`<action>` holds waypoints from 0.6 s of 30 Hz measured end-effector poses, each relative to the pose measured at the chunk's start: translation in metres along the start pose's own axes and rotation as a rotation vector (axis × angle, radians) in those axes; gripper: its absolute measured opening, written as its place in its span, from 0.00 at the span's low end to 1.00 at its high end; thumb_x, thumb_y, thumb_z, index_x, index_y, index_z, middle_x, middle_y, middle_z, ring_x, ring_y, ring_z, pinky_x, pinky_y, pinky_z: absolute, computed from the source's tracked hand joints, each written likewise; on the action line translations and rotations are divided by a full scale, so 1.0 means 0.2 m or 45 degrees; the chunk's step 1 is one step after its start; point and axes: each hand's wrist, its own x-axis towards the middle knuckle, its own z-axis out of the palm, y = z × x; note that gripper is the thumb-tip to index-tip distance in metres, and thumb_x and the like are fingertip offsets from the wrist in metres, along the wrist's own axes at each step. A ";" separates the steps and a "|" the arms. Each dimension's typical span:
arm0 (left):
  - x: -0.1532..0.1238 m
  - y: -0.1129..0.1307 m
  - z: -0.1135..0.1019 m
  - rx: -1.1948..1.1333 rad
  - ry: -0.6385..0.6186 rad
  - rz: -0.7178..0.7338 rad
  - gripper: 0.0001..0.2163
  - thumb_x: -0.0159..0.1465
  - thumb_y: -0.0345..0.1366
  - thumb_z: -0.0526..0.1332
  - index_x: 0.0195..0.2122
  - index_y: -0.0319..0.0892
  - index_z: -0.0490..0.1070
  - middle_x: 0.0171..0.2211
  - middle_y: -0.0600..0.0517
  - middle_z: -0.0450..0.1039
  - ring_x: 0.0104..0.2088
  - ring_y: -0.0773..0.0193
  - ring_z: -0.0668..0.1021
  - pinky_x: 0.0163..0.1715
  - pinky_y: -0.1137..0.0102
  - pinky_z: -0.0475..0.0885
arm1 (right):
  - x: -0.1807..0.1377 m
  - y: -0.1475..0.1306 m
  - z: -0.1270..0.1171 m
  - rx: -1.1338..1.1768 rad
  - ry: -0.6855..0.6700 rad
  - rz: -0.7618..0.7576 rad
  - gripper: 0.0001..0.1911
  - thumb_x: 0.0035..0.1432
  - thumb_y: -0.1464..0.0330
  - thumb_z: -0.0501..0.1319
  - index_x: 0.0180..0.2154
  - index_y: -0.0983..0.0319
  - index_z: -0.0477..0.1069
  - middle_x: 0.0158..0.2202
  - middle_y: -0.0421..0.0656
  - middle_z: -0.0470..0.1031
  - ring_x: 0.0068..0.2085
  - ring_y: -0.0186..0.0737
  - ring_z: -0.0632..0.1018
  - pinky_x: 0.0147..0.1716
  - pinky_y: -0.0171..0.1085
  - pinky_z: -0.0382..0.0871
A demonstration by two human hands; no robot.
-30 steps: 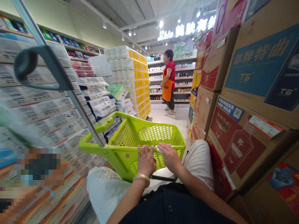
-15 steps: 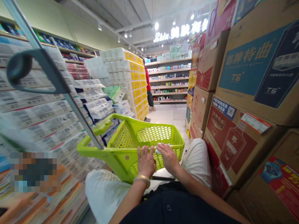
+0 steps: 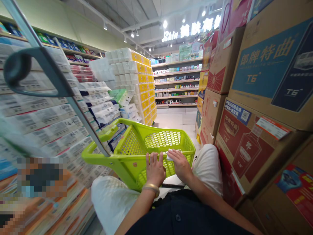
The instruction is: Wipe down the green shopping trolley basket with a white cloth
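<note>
A lime-green shopping basket [image 3: 127, 159] with perforated sides and a raised grey-and-metal pull handle [image 3: 50, 73] stands tilted between my knees. Its inside, as far as it shows, holds nothing. My left hand [image 3: 156, 168], with a gold-coloured bangle at the wrist, grips the near rim, fingers hooked over the top edge. Just beside it, my right hand [image 3: 180, 164] presses a small folded white wipe [image 3: 169, 156] against the same rim, closer to the basket's right end. Most of the wipe is hidden under the fingers.
Cartons [image 3: 254, 143] are stacked close on my right. Packs of tissue paper [image 3: 53, 120] pile up on the left, with a tall stack of yellow-and-white packs [image 3: 144, 88] beyond. Ahead, floor tiles [image 3: 171, 117] lead to stocked shelves [image 3: 176, 83].
A person in red at the end of the aisle has gone out of sight. Both hands stay on the rim, the right with the wipe. The whole view has shifted slightly.
</note>
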 end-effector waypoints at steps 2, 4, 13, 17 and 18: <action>-0.01 0.00 0.00 -0.001 0.004 0.016 0.28 0.56 0.31 0.60 0.60 0.42 0.63 0.52 0.43 0.65 0.60 0.49 0.63 0.67 0.47 0.45 | -0.01 0.04 -0.03 0.004 0.034 0.024 0.27 0.60 0.80 0.49 0.55 0.57 0.72 0.55 0.44 0.76 0.59 0.42 0.73 0.60 0.50 0.66; -0.01 0.00 0.00 -0.004 0.006 0.025 0.28 0.56 0.32 0.60 0.61 0.42 0.63 0.52 0.43 0.65 0.60 0.49 0.63 0.68 0.48 0.44 | -0.03 0.11 -0.07 -0.033 0.132 0.125 0.26 0.60 0.79 0.48 0.54 0.59 0.74 0.53 0.46 0.77 0.57 0.44 0.74 0.59 0.51 0.67; -0.01 0.01 0.00 -0.011 -0.001 0.024 0.28 0.56 0.32 0.60 0.61 0.42 0.64 0.52 0.43 0.65 0.60 0.49 0.62 0.68 0.47 0.44 | -0.02 0.02 -0.02 0.000 0.062 0.029 0.25 0.61 0.80 0.49 0.53 0.58 0.74 0.55 0.44 0.76 0.59 0.44 0.73 0.61 0.50 0.65; -0.01 -0.01 0.03 -0.015 0.006 0.037 0.29 0.56 0.31 0.61 0.61 0.43 0.63 0.52 0.43 0.65 0.60 0.49 0.63 0.68 0.47 0.43 | -0.02 0.03 -0.04 0.032 0.054 -0.009 0.25 0.62 0.79 0.49 0.54 0.58 0.72 0.55 0.44 0.76 0.59 0.43 0.73 0.60 0.49 0.66; -0.01 -0.01 0.04 -0.011 0.008 0.038 0.29 0.56 0.32 0.61 0.61 0.43 0.63 0.52 0.43 0.65 0.60 0.49 0.63 0.68 0.47 0.43 | -0.02 0.06 -0.05 0.012 0.095 0.045 0.25 0.62 0.79 0.49 0.54 0.58 0.73 0.54 0.45 0.77 0.58 0.43 0.74 0.60 0.50 0.66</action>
